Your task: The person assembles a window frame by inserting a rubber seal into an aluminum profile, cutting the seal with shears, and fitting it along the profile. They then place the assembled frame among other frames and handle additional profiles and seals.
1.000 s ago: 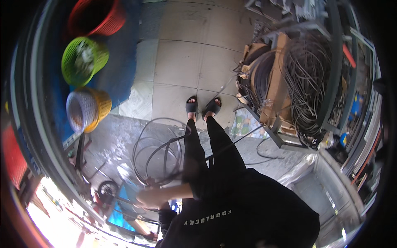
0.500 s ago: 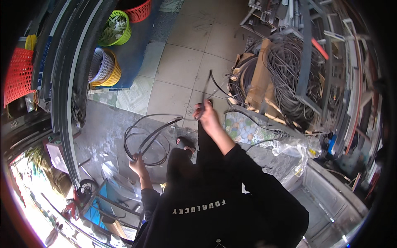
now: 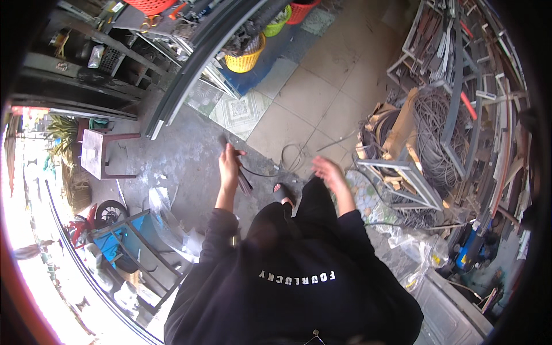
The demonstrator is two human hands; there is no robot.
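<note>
My left hand (image 3: 229, 167) is closed around a coiled dark rubber strip (image 3: 246, 183), held above the concrete floor. The coil shows nearly edge-on and is partly hidden behind the hand. A thin dark length curves from beside it toward the right. My right hand (image 3: 329, 172) is apart from the strip, its fingers stretched out and somewhat blurred, with nothing visible in them. A thin loop (image 3: 291, 156) shows against the tiles between my hands; whether it joins the strip I cannot tell.
A cardboard-wrapped heap of coiled dark strip (image 3: 434, 123) stands at right behind a metal frame (image 3: 411, 178). Long profiles (image 3: 195, 69) reach in at upper left near a yellow basket (image 3: 246, 57). A small table (image 3: 95, 152) stands left; clear plastic (image 3: 414, 247) lies lower right.
My right hand has let go of the strip it held and come down to the right. The left hand has raised the coil and turned it edge-on. The view has swung left.
</note>
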